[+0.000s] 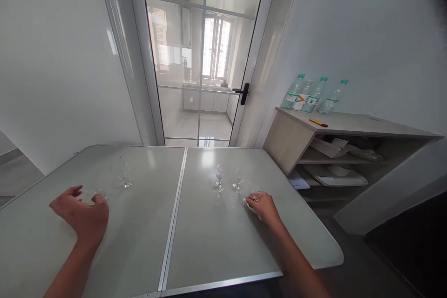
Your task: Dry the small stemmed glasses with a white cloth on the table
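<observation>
My left hand (84,212) is over the left part of the table, its fingers curved and apart. Just beyond its fingers is a faint clear glass (96,192), partly hidden by the hand. Farther back and to the right stands another clear stemmed glass (125,180). On the right half, my right hand (262,205) is closed low around a small stemmed glass, whose faint bowl (254,185) shows above the fingers. Something whitish shows under that hand; I cannot make out what it is. Left of it stand two more stemmed glasses, one nearer (238,180) and one farther left (219,178).
The pale table (202,242) has a metal seam down its middle. Behind it is a glazed door (200,116) with a black handle (243,93). At right, a wooden shelf unit (352,123) bears several bottles (314,95) and a yellow-red stick-like object (318,122).
</observation>
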{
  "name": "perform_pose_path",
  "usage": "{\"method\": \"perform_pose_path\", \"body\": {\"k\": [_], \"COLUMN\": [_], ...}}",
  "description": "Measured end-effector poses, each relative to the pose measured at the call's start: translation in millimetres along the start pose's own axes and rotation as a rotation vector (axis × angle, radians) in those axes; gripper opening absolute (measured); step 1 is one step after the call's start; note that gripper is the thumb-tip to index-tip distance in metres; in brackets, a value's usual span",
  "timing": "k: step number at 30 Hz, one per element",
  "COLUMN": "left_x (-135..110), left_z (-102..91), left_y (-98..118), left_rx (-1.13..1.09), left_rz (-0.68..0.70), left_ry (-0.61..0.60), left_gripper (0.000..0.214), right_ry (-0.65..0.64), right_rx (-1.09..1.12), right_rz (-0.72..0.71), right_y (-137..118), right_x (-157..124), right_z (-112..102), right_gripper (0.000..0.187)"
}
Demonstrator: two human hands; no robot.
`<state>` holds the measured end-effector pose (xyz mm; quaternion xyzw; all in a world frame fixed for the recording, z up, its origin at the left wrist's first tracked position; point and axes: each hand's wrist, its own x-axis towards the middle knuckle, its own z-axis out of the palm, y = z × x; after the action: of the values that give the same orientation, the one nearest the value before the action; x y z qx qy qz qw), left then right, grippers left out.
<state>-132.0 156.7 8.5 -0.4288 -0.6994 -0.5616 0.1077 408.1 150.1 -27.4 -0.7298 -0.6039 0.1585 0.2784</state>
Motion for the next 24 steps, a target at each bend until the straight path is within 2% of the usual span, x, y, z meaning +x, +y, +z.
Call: {"method": "perform_pose_path", "body": {"k": [3, 5, 8, 10, 13, 15, 19, 22, 24], "left_x": [6, 7, 8, 10, 11, 10, 9, 10, 10], "left_z": [8.3, 13.9, 19.1, 21.3, 25.0, 27.3, 28.3, 27.4, 27.0], "left_y": [-8, -8, -12, -20, -36, -44, -46, -44, -44], "left_rx": [0.108, 0.104, 0.118, 0.141, 0.160, 0.178, 0.148, 0.125, 0.122], "left_rz": [0.021, -0.003, -0.027, -0.071, -0.194, -0.252, -0.278, -0.269, -0.262], "left_ry": [-0.039, -0.079, -0.047, -0.033, -0.077, -0.115, -0.164, -0.214, -0.200], "left_gripper": [0.078, 0.093, 0.104, 0.109, 0.114, 0.107, 0.064, 0.056, 0.054], "right_ry": [0.008, 0.017, 0.026, 0.035, 0.047, 0.044, 0.032, 0.049, 0.053], "right_rx": [0.005, -0.001, -0.020, -0.031, -0.038, -0.038, -0.041, -0.074, -0.091], "right_rz": [0.029, 0.045, 0.066, 0.077, 0.085, 0.091, 0.121, 0.167, 0.186], "right_y": [6, 11, 18, 22, 25, 26, 29, 31, 32], "right_x": [6, 11, 23, 32, 41, 44, 45, 47, 49], "right_z": [3, 3, -2, -5, -7, -7, -7, -6, -5], "right_gripper": [0.021, 0.022, 0.021, 0.020, 0.021, 0.024, 0.030, 0.035, 0.037]}}
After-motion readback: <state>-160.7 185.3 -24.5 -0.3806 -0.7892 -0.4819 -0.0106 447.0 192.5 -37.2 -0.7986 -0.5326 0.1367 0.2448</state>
